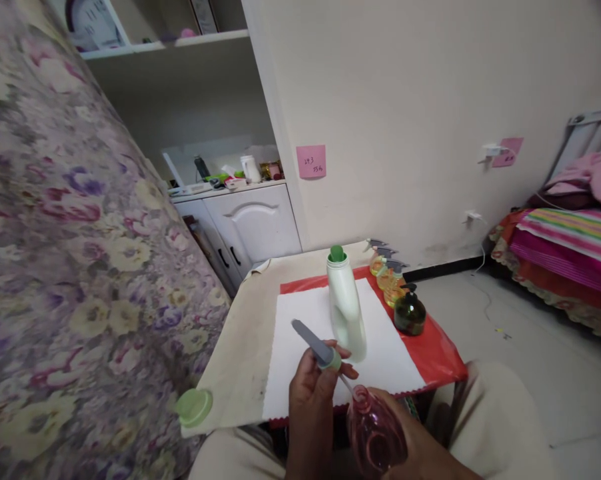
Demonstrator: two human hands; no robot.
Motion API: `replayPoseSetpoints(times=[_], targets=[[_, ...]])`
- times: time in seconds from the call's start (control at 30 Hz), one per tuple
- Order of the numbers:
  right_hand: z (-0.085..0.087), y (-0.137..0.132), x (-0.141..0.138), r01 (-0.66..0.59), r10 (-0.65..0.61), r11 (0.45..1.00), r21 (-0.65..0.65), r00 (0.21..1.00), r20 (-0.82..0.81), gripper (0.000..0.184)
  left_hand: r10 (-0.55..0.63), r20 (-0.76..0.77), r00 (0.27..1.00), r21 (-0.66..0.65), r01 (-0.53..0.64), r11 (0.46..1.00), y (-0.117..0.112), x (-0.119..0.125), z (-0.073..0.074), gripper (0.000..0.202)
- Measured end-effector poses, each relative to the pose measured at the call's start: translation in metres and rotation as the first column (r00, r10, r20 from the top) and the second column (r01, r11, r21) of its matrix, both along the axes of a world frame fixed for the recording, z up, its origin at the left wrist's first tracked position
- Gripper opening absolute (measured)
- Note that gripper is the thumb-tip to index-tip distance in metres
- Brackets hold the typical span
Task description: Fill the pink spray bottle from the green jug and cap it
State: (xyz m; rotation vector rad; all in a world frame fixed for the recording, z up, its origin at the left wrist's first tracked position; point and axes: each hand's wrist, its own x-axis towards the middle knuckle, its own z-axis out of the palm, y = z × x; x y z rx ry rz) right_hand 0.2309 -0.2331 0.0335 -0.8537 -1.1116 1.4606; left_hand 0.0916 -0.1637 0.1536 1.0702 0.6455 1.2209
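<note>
My left hand (313, 390) is closed round a grey and green spray-pump head (314, 347), whose thin tube runs down toward the mouth of a pink clear bottle (375, 430). My right hand (420, 447) grips that pink bottle from below, low in the view over my lap. Just beyond my hands a tall white bottle (347, 308) with a green open neck stands on a white cloth (300, 347).
A low table (240, 347) carries a red sheet (438, 350), a dark round pump bottle (409, 312) and yellow spray bottles (386, 273). A green cap (194, 407) lies at the table's near left corner. A floral fabric surface (65, 233) rises on the left; a bed (565, 247) stands right.
</note>
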Motion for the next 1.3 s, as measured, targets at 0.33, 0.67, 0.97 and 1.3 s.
replayPoseSetpoints(times=[0.33, 0.67, 0.97, 1.3], targets=[[0.015, -0.003, 0.001, 0.019, -0.017, 0.997, -0.072, 0.999, 0.029, 0.095, 0.078, 0.063, 0.995, -0.001, -0.078, 0.997, -0.001, 0.001, -0.001, 0.031], [0.007, -0.002, 0.005, 0.018, -0.018, 0.999, -0.027, 1.0, -0.013, 0.098, 0.083, 0.08, 0.993, -0.007, -0.082, 0.997, 0.003, -0.002, -0.002, 0.03], [-0.003, -0.005, 0.008, 0.04, -0.04, 0.999, 0.001, 0.999, 0.005, 0.099, 0.209, 0.185, 0.96, -0.063, -0.201, 0.978, 0.005, -0.002, -0.016, 0.025], [-0.004, -0.002, 0.008, 0.041, -0.041, 0.999, 0.011, 0.999, 0.001, 0.101, 0.168, 0.195, 0.966, -0.078, -0.155, 0.985, 0.014, -0.009, -0.018, 0.026]])
